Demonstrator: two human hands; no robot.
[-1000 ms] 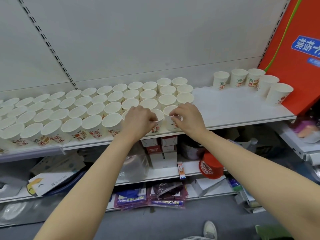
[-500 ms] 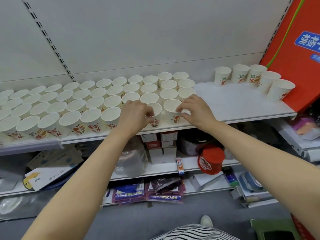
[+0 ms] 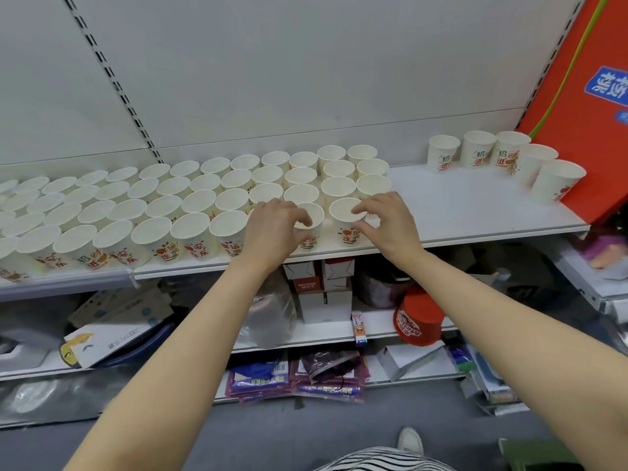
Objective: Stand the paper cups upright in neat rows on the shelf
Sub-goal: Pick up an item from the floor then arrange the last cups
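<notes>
Head view: each hand [image 3: 275, 229] [image 3: 387, 220] pinches an upright white, red-printed paper cup [image 3: 345, 220].

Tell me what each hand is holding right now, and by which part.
Each holds a front-row paper cup near its top. The left hand pinches one cup; the right hand grips the next cup, fingers on the rim.

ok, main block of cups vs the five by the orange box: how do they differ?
Main block: packed in straight rows, cups touching, filling the shelf's left and middle. The five: one loose curved line at the far right, beside the orange box.
Both hands, left and right, are at the main block's front right end; nothing touches the five.
Shared: same white printed cups, all upright.
</notes>
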